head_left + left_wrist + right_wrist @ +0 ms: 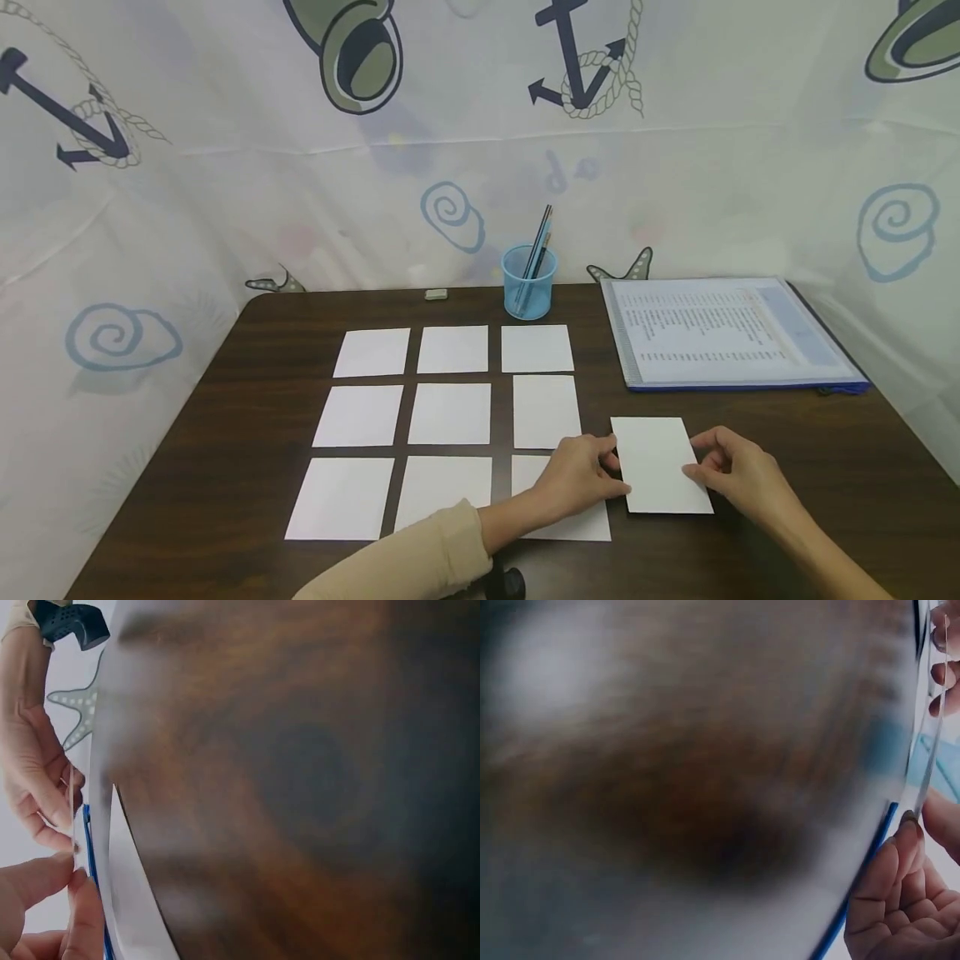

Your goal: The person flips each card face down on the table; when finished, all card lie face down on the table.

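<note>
A blank white card (660,467) is held between both hands at the right of the table. My left hand (573,475) pinches its left edge, and my right hand (742,471) pinches the opposite edge. Seen edge-on in the left wrist view, the card (73,806) is a thin strip between thumb and fingers. The right wrist view shows the right thumb and fingertips meeting on the card's edge (930,769). More blank white cards lie in three rows of three, such as the middle card (450,414); my left hand and forearm partly cover the front right card (585,523).
A spiral-bound book (705,333) with printed text lies open at the back right. Behind the cards stands a light blue cup (528,287) with pencils, and a small eraser-like block (436,294) sits near the back edge. A patterned curtain (375,200) hangs behind the dark table (225,433).
</note>
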`<action>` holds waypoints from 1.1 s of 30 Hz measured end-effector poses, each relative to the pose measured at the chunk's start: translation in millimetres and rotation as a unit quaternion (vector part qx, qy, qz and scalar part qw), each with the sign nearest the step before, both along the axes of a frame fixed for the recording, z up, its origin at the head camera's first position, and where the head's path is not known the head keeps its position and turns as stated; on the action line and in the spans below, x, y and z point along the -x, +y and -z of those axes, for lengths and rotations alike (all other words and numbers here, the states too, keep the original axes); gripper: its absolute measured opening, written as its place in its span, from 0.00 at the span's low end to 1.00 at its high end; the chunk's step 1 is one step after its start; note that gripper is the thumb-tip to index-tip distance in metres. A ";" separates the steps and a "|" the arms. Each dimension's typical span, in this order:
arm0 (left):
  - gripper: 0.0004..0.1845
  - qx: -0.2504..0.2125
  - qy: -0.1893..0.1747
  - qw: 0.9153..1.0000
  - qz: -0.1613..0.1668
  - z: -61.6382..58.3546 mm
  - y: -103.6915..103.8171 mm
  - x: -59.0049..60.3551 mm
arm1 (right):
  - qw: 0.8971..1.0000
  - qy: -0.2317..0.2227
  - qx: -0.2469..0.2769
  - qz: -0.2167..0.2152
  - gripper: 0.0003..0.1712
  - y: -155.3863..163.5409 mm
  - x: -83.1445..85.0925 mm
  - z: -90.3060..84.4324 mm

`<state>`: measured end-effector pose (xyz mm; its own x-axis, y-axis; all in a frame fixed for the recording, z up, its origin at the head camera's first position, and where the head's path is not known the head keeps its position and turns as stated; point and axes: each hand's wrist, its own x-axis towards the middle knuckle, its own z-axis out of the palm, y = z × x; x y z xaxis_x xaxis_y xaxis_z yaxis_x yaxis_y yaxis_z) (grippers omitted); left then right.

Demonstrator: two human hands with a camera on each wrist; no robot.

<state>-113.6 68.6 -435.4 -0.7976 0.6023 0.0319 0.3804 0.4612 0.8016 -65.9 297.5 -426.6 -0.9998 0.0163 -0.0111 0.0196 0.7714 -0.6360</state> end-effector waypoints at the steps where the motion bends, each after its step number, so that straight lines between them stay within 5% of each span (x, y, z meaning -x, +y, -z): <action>1: 0.23 0.018 0.011 1.000 0.009 -0.6 0.7 -0.4 | 1.000 -0.007 -0.001 -0.003 0.20 0.7 -1.4 1.4; 5: 0.10 0.088 0.064 0.993 0.039 -2.7 3.1 -1.7 | 1.000 -0.020 -0.008 -0.012 0.19 2.2 -5.3 6.5; 15: 0.12 0.172 0.131 0.973 0.085 -9.5 2.5 -3.2 | 0.999 -0.035 -0.025 -0.031 0.18 0.7 -6.9 6.4; 26: 0.14 0.267 0.199 0.937 0.106 -17.2 4.5 -4.2 | 0.995 -0.060 -0.047 -0.068 0.20 -0.1 -1.3 2.6; 33: 0.14 0.254 0.208 0.937 0.119 -19.3 3.7 0.5 | 0.990 -0.078 -0.075 -0.092 0.22 3.4 5.6 -4.4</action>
<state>-114.1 72.3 -416.2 -0.6203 0.7838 -0.0286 0.7521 0.6048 0.2619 -71.5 300.8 -422.1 -0.9725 -0.1519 -0.1763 -0.0408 0.8570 -0.5137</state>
